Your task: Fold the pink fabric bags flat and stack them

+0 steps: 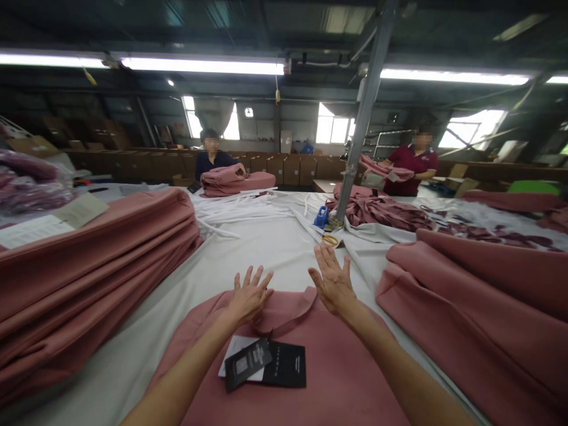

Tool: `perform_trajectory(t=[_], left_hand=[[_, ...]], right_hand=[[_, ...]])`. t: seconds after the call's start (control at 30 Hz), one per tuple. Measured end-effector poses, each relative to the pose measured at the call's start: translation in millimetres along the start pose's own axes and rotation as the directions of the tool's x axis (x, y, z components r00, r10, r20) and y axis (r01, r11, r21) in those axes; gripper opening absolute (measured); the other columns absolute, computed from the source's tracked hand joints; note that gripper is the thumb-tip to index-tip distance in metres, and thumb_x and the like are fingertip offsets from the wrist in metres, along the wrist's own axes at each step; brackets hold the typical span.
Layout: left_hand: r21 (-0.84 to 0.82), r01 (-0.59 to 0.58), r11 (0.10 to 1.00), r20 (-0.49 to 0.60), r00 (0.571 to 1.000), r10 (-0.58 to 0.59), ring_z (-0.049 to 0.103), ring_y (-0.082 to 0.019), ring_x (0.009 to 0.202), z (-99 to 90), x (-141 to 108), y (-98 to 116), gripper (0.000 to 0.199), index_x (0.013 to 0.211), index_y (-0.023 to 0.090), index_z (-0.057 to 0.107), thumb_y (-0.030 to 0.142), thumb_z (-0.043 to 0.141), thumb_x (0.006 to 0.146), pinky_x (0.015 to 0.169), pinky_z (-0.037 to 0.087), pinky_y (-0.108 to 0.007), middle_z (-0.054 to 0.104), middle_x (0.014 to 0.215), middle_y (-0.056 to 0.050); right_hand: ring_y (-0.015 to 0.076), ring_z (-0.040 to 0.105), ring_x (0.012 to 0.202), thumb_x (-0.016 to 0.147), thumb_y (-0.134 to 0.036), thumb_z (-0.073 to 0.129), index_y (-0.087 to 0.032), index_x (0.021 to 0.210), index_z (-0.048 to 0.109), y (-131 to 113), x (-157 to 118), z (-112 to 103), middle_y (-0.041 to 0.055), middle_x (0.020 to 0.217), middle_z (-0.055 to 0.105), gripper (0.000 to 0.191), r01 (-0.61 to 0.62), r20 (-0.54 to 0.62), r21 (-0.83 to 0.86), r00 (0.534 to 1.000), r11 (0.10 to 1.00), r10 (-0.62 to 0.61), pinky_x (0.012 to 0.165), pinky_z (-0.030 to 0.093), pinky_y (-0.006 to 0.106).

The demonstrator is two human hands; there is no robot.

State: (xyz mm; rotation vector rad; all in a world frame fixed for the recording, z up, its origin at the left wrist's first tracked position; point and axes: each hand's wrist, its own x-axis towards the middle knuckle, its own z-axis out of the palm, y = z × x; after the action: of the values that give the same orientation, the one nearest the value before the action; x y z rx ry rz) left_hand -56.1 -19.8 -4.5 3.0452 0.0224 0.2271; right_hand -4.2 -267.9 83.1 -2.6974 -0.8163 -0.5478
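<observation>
A pink bag (pixel 341 378) lies on the white-covered table in front of me, its strap (pixel 293 316) looped across the top part. Black and white tags (pixel 284 364) rest on the bag, below the strap. My left hand (pixel 251 294) is over the bag's far edge, left of the strap, fingers spread and holding nothing. To the right, my right hand (pixel 332 281) has its fingers apart and empty, at the far edge near the strap's right end. Whether either palm touches the bag, I cannot tell.
Stacked pink pieces lie at the left (pixel 89 266) and right (pixel 479 296). Beyond my right hand are yellow-handled scissors (pixel 329 239), a blue tape dispenser (pixel 321 217) and a metal post (pixel 361 118). White strips (pixel 248 207) lie farther back. Two people stand across the table with pink items.
</observation>
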Motion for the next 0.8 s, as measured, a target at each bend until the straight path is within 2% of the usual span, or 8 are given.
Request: perform_trajectory(t=[0.1, 0.23, 0.37, 0.47, 0.57, 0.67, 0.73, 0.8], left_hand=[[-0.040, 0.032, 0.999, 0.103, 0.994, -0.028, 0.015, -0.039, 0.143, 31.6, -0.3, -11.0, 0.048, 0.143, 0.040, 0.034, 0.050, 0.030, 0.096, 0.107, 0.009, -0.070, 0.029, 0.154, -0.005], [-0.095, 0.125, 0.988, 0.225, 0.969, -0.101, 0.021, -0.039, 0.141, 67.9, -8.7, -22.5, 0.048, 0.142, 0.041, 0.035, 0.051, 0.028, 0.096, 0.106, 0.017, -0.068, 0.032, 0.153, -0.007], [-0.132, 0.169, 0.977, 0.253, 0.959, -0.132, 0.014, -0.038, 0.143, 76.4, -6.8, -22.1, 0.048, 0.143, 0.043, 0.033, 0.053, 0.027, 0.096, 0.109, 0.008, -0.066, 0.026, 0.155, -0.005], [-0.156, 0.166, 0.974, 0.272, 0.955, -0.120, 0.013, -0.038, 0.143, 64.2, -3.7, -19.6, 0.049, 0.144, 0.043, 0.030, 0.053, 0.027, 0.096, 0.110, 0.009, -0.064, 0.021, 0.157, -0.005], [-0.172, 0.159, 0.972, 0.281, 0.954, -0.107, 0.015, -0.038, 0.143, 35.5, -16.1, -16.4, 0.054, 0.148, 0.039, 0.018, 0.053, 0.024, 0.096, 0.110, 0.016, -0.062, 0.015, 0.159, -0.008], [-0.172, 0.130, 0.976, 0.255, 0.963, -0.083, 0.012, -0.035, 0.144, -2.7, -56.2, -12.4, 0.059, 0.150, 0.037, 0.009, 0.057, 0.022, 0.096, 0.112, 0.012, -0.061, 0.018, 0.158, -0.007], [-0.152, 0.091, 0.984, 0.218, 0.974, -0.056, 0.007, -0.035, 0.145, -22.7, -94.7, -12.0, 0.062, 0.148, 0.042, 0.013, 0.063, 0.029, 0.092, 0.113, 0.005, -0.062, 0.020, 0.158, -0.003], [-0.109, 0.097, 0.989, 0.208, 0.975, -0.073, 0.005, -0.039, 0.144, -30.4, -133.6, -14.6, 0.066, 0.146, 0.045, 0.021, 0.069, 0.038, 0.087, 0.111, 0.002, -0.065, 0.020, 0.157, -0.003]], right_hand=[[0.0226, 0.006, 0.144, 0.099, -0.054, 0.011, -0.024, 0.150, 0.018, 4.1, -6.3, 48.4, 0.0058, 0.157, 0.014, 0.060, -0.045, 0.115, -0.042, 0.992, 0.998, 0.050, 0.112, -0.002, 0.059], [0.0292, 0.027, 0.138, 0.098, -0.050, 0.023, -0.020, 0.142, 0.040, 22.2, -35.8, 126.5, 0.0116, 0.146, 0.040, 0.055, -0.167, 0.345, -0.105, 0.919, 0.980, 0.193, 0.110, 0.013, 0.059], [0.0289, 0.023, 0.139, 0.098, -0.050, 0.024, -0.020, 0.143, 0.037, 33.1, -48.9, 161.3, 0.0099, 0.147, 0.039, 0.056, -0.198, 0.385, -0.138, 0.892, 0.971, 0.236, 0.111, 0.012, 0.058], [0.0276, 0.017, 0.141, 0.097, -0.049, 0.024, -0.019, 0.147, 0.029, 33.4, -42.4, 158.9, 0.0093, 0.152, 0.030, 0.058, -0.196, 0.393, -0.145, 0.888, 0.970, 0.238, 0.111, 0.010, 0.058], [0.0276, 0.018, 0.141, 0.096, -0.048, 0.025, -0.019, 0.148, 0.024, 34.3, -37.7, 134.3, 0.0106, 0.154, 0.023, 0.060, -0.196, 0.407, -0.142, 0.882, 0.970, 0.238, 0.109, 0.016, 0.061], [0.0340, 0.017, 0.141, 0.092, -0.054, 0.026, -0.022, 0.148, 0.026, 44.6, -53.6, 89.1, 0.0116, 0.154, 0.023, 0.064, -0.193, 0.387, -0.148, 0.891, 0.970, 0.236, 0.102, 0.018, 0.070], [0.0370, 0.016, 0.141, 0.088, -0.058, 0.027, -0.027, 0.145, 0.033, 57.8, -80.0, 59.0, 0.0092, 0.152, 0.028, 0.065, -0.118, 0.340, -0.156, 0.926, 0.981, 0.165, 0.101, 0.012, 0.075], [0.0370, 0.017, 0.141, 0.084, -0.060, 0.028, -0.030, 0.142, 0.039, 73.2, -115.5, 40.8, 0.0076, 0.150, 0.032, 0.066, -0.035, 0.256, -0.137, 0.964, 0.990, 0.069, 0.103, 0.005, 0.074]])
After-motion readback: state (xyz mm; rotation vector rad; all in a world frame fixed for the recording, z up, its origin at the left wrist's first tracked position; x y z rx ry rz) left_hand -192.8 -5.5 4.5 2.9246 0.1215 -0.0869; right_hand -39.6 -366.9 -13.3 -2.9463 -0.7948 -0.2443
